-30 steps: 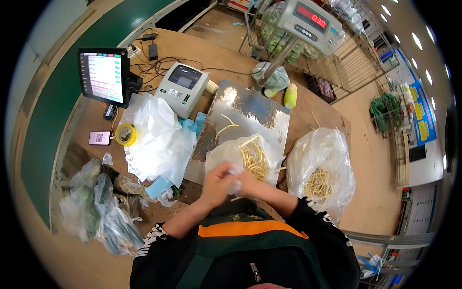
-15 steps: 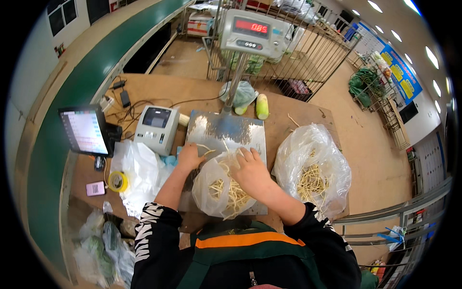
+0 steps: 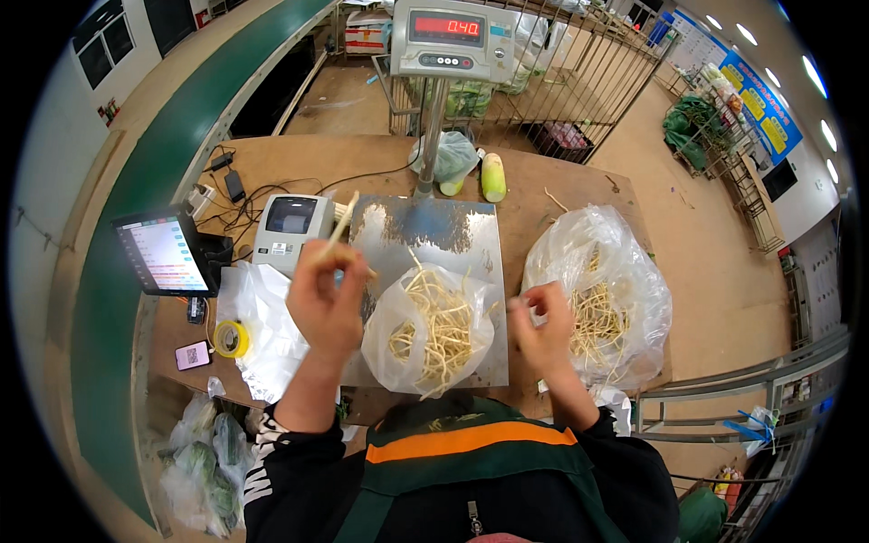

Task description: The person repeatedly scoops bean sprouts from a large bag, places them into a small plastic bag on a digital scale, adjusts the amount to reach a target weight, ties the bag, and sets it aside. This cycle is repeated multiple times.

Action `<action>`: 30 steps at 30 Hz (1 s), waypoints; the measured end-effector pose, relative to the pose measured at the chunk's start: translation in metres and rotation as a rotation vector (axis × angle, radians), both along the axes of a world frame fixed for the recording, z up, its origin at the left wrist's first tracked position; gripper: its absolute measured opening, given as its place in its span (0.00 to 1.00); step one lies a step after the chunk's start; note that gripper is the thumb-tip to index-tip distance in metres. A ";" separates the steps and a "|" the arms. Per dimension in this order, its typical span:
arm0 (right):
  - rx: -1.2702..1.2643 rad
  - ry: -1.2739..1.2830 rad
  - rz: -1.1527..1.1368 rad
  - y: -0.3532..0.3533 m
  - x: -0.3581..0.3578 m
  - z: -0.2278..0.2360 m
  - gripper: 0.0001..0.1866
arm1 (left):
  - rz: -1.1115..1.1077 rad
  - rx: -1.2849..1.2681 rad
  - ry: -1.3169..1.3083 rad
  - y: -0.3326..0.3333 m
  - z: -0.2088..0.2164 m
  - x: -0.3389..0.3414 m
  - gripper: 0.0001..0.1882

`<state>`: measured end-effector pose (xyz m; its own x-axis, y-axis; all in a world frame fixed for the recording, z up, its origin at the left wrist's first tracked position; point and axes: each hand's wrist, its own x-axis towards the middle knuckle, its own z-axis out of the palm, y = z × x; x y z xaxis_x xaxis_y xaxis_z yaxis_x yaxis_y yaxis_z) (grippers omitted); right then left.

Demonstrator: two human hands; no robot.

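Observation:
My left hand (image 3: pixel 328 299) is raised over the left edge of the scale's metal platform (image 3: pixel 489 237), its fingers closed on a pale root strand (image 3: pixel 342 222) that sticks up past them. Beside it, on the platform, stands an open clear plastic bag (image 3: pixel 385 357) of tangled, thin, cream-coloured roots (image 3: pixel 442 317). My right hand (image 3: pixel 543 330) hovers between this bag and a bigger clear bag (image 3: pixel 634 262) holding similar roots. Its fingers are curled in; whatever they may hold is hidden.
The scale's display head (image 3: pixel 453 41) rises on a pole behind the platform. A label printer (image 3: pixel 291 231), a monitor (image 3: pixel 163 252), yellow tape (image 3: pixel 231 338) and a phone (image 3: pixel 193 356) occupy the left side. A pale green vegetable (image 3: pixel 493 177) lies beyond the platform; a wire cage (image 3: pixel 579 81) stands behind.
Both hands have lifted off the smaller bag: the left rose with a root strand, the right moved toward the bigger bag. The smaller bag's mouth is uncovered; the display's red digits have changed.

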<state>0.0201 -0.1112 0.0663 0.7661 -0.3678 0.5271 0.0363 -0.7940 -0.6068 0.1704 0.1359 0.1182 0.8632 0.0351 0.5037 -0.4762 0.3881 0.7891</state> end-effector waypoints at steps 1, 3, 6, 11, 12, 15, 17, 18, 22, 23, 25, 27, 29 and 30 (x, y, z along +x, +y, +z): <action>-0.069 0.003 0.039 0.010 0.003 -0.011 0.07 | -0.003 -0.046 -0.119 -0.008 -0.003 -0.013 0.04; -0.228 0.054 0.078 0.029 0.018 -0.025 0.08 | 0.093 0.280 -0.319 -0.025 -0.019 -0.027 0.05; -0.052 0.253 0.014 0.004 0.026 -0.076 0.08 | -0.017 0.751 -0.262 -0.058 -0.055 -0.039 0.05; 1.175 0.152 0.194 -0.031 0.018 -0.097 0.04 | -0.233 1.732 -0.180 -0.058 -0.173 -0.047 0.09; 1.245 0.107 0.254 -0.026 0.014 -0.092 0.03 | -0.210 1.688 -0.207 -0.059 -0.168 -0.048 0.11; 1.359 0.047 0.308 -0.016 0.004 -0.078 0.03 | -0.135 1.508 -0.270 -0.050 -0.122 -0.061 0.18; 1.367 0.039 0.335 -0.013 0.004 -0.076 0.03 | 0.067 1.386 -0.296 -0.037 -0.084 -0.070 0.24; 1.356 0.050 0.364 -0.016 0.003 -0.077 0.03 | 0.238 1.329 -0.292 -0.029 -0.070 -0.074 0.27; 1.334 0.146 0.374 -0.019 0.002 -0.083 0.06 | 0.578 1.462 -0.106 0.020 -0.093 -0.079 0.31; 1.328 0.181 0.408 -0.021 0.003 -0.089 0.07 | 0.549 1.516 0.000 0.032 -0.105 -0.081 0.31; 1.354 0.130 0.227 -0.019 0.000 -0.089 0.08 | 0.256 1.519 0.361 0.061 -0.125 -0.087 0.25; 1.368 0.035 0.199 -0.029 -0.008 -0.083 0.07 | -0.072 1.173 0.650 0.069 -0.118 -0.091 0.24; 1.253 -0.012 0.481 -0.038 -0.003 -0.086 0.10 | -0.152 0.652 0.736 0.055 -0.078 -0.106 0.18; 1.179 0.036 0.565 -0.023 0.001 -0.076 0.12 | -0.181 0.189 0.649 0.035 -0.100 -0.116 0.13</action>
